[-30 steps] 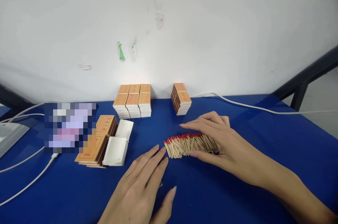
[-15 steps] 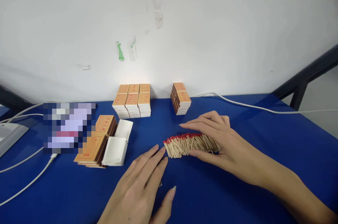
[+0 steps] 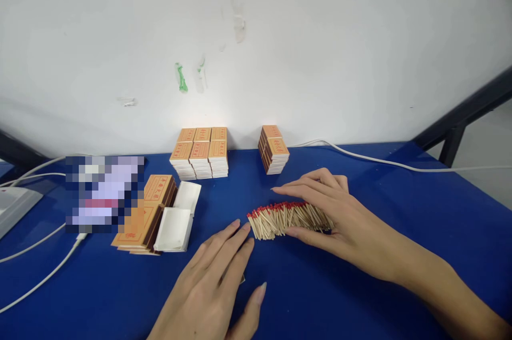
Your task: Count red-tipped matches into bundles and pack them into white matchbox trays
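A row of red-tipped matches [image 3: 276, 221] lies in front of me, heads pointing away. My right hand [image 3: 348, 225] arches over its right part, thumb on the near side and fingers beyond the heads, spread apart. The matches under that palm are partly hidden. My left hand [image 3: 214, 281] rests palm down with its fingers stretched out, fingertips by the left end of the row and thumb held away. A small dark edge [image 3: 242, 279] peeks out from beneath it; what it belongs to is hidden.
On the blue table [image 3: 360, 297], white matchbox trays [image 3: 175, 229] stand beside flat orange matchbox sleeves [image 3: 140, 221] at left. Farther back are a block of stacked matchboxes [image 3: 200, 153] and a smaller stack [image 3: 274, 149]. A pixelated device [image 3: 108, 190] and white cables [image 3: 52, 285] lie far left.
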{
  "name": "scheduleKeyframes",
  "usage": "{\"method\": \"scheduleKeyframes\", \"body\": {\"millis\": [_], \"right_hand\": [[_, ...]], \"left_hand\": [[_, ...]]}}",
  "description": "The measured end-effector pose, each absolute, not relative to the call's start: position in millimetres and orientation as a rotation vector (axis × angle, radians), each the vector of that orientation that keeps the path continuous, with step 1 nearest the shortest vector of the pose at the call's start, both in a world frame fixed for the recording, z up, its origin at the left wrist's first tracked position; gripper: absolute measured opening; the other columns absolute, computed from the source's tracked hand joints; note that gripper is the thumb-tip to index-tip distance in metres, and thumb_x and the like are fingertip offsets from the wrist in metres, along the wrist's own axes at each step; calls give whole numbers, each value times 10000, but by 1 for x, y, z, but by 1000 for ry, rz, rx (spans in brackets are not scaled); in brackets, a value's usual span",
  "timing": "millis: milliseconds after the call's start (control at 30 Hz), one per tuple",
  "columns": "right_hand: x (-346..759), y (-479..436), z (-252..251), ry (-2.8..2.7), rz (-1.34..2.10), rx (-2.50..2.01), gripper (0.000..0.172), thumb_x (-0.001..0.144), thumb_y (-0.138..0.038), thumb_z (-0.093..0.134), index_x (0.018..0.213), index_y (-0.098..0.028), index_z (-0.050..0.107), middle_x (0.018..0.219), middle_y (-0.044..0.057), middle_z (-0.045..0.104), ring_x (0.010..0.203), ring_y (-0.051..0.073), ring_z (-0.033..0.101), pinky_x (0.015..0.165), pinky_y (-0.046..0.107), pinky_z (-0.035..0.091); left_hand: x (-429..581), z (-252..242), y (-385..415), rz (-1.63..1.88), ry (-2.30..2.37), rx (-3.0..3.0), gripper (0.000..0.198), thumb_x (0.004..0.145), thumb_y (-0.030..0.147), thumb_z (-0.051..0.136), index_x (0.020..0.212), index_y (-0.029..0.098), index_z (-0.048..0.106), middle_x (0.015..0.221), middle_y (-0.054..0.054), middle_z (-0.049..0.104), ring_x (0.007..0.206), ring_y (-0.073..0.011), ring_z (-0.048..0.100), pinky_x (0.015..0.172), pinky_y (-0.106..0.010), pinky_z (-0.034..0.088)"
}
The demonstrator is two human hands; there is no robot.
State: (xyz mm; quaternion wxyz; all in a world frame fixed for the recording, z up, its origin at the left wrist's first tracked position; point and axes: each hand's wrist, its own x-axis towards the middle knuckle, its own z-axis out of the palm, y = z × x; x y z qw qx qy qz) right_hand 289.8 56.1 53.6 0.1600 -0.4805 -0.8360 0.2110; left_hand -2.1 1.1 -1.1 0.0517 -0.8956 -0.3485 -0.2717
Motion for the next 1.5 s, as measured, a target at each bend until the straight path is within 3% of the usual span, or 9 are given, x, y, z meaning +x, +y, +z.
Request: {"method": "scheduleKeyframes", "body": {"millis": [600,800,1000,1067,1133,1200,1267,1367,1500], "right_hand": [[290,56,54,-2384,555,-1350,505,1112,-617,604,1577,-422,578,1496,40,662,1391,345,489,1085,566,456],[292,57,53,-2386,550,-1339,485,1115,-612,600,1558,-415,589,1506,41,662,1392,350,486,1080,564,444],[291,57,51,-2395,545,-1332,450,1124,-593,594,1541,-424,590,1522,31,655,1405,344,479,1099,563,434],[291,58,50,-2401,532,-1330,451,1127,-589,589,1543,-416,588,1524,36,655,1403,347,480,1095,562,434],[291,58,51,-2407,526,-1334,451,1128,-588,585,1543,-410,588,1516,40,659,1398,350,482,1087,561,436],[291,58,51,-2410,523,-1338,447,1131,-583,580,1541,-406,590,1509,42,665,1392,351,488,1072,559,442],[291,58,52,-2416,517,-1333,445,1134,-575,577,1545,-404,590,1506,42,671,1387,352,496,1063,559,448],[291,58,52,-2421,494,-1322,445,1137,-569,572,1545,-394,598,1504,51,679,1382,357,506,1060,565,452],[290,58,51,-2423,487,-1321,443,1140,-570,565,1535,-372,609,1495,57,686,1379,356,508,1061,562,450]], "left_hand": [[-2,0,-1,-852,-1072,-2712,376,1071,223,595,1398,64,690,1486,-220,711,1415,-384,688,968,-526,730],[-2,2,-3,-946,-1087,-2689,379,1035,153,617,1400,78,687,1483,-212,707,1468,-358,644,1059,-490,694],[-4,0,-9,-949,-1147,-2721,497,1027,132,614,1522,86,598,1546,-177,670,1510,-297,603,1158,-444,631],[-4,0,-9,-999,-1156,-2730,401,1038,102,596,1437,107,636,1532,-165,678,1520,-274,589,1198,-414,596],[-4,2,-8,-1103,-1099,-2716,235,1053,47,549,1219,144,684,1477,-163,703,1504,-265,600,1202,-388,586],[-4,5,-8,-1162,-1008,-2718,209,1063,12,529,1004,168,655,1378,-171,742,1448,-272,645,1185,-380,598],[-3,7,-10,-1160,-950,-2747,223,1066,27,595,905,177,624,1297,-168,772,1380,-279,691,1163,-375,615],[-2,9,-14,-1199,-995,-2781,165,1007,-6,706,987,157,693,1301,-137,786,1347,-282,711,1141,-382,630],[-1,5,-15,-1288,-993,-2759,258,1050,-9,644,1221,147,758,1270,-87,804,1339,-249,705,1121,-370,627]]}}
